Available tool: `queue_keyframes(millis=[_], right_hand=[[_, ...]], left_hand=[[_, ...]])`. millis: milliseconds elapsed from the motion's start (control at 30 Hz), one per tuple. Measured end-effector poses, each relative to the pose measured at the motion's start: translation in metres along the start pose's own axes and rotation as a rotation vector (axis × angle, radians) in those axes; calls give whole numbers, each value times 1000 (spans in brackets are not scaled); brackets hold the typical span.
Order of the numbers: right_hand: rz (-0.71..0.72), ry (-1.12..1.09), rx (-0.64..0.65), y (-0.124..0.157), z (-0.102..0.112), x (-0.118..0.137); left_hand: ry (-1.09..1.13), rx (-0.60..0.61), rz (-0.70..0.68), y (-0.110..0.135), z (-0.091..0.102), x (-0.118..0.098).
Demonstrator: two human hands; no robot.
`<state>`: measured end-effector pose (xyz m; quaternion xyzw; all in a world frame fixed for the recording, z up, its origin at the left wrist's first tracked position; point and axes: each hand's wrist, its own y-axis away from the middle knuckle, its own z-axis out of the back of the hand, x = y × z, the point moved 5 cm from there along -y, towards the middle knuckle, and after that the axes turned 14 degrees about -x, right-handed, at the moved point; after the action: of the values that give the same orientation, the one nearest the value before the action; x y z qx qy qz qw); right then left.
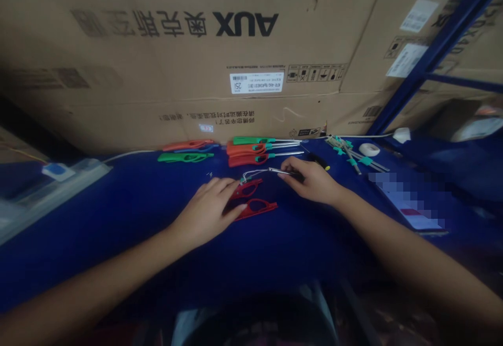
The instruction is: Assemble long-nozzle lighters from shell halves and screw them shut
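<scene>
Under the fingers of my left hand (208, 207) lies a red lighter casing half (251, 188), held against the table. My left thumb reaches onto a second red casing half (261, 209) just in front of it. Both have an oval trigger opening. My right hand (312, 178) pinches slim silver tweezers (278, 171), pointing left. Thin white wires (254, 171) run in a loop from the tweezer tip to the upper casing, where a small green part shows beside my left fingertips. The inside of that casing is partly covered by my fingers.
Orange, red and green lighters with metal tubes (288, 144) lie behind. Green and orange casings (184, 156) are left of them. To the right are loose metal tubes with green parts (353, 155), a white tape roll (369, 149) and a phone (408, 204). A large cardboard box (176, 84) walls the back.
</scene>
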<state>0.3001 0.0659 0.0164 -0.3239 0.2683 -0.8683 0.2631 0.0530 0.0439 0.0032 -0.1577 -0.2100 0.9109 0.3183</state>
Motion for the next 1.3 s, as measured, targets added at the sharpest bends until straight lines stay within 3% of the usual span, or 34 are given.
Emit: queue_keyframes(millis=[333, 633, 733, 900, 1133, 1300], right_hand=[[22, -44, 83, 1, -3, 1], [33, -86, 102, 5, -5, 8], [43, -92, 91, 7, -5, 13], [71, -102, 90, 9, -5, 21], [80, -99, 96, 10, -5, 22], [99, -92, 111, 9, -5, 21]], left_hand=[[89, 33, -42, 8, -7, 16], [102, 8, -178, 7, 7, 18], [161, -53, -157, 5, 16, 14], [444, -194, -23, 4, 22, 9], [560, -308, 78, 5, 23, 7], [556, -400, 33, 6, 35, 1]])
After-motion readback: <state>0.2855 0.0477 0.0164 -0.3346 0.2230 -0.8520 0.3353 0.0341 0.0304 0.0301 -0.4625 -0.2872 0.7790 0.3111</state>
